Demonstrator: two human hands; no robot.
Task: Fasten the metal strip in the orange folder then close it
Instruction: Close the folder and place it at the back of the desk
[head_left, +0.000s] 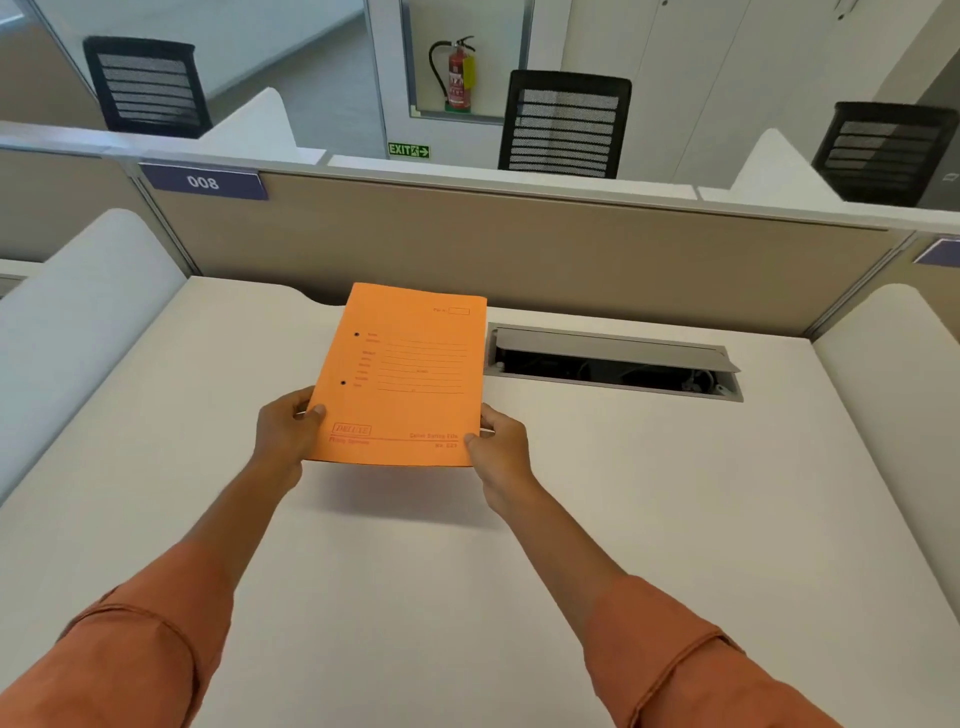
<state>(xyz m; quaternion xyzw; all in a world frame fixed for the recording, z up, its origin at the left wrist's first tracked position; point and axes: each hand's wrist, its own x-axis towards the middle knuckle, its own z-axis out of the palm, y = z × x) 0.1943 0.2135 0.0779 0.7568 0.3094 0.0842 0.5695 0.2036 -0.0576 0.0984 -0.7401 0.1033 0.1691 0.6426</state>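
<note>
The orange folder (402, 374) is closed, its printed cover facing up, and it hovers a little above the white desk (519, 571), casting a shadow below its near edge. My left hand (288, 428) grips its near left corner, thumb on the cover. My right hand (496, 441) pinches its near right corner. Two small dark holes show along the folder's left margin. The metal strip is hidden inside.
An open cable tray (613, 361) with a raised grey lid is sunk into the desk right of the folder. A beige partition (519, 249) closes the desk's far side. White curved dividers stand at both sides. Black chairs stand beyond.
</note>
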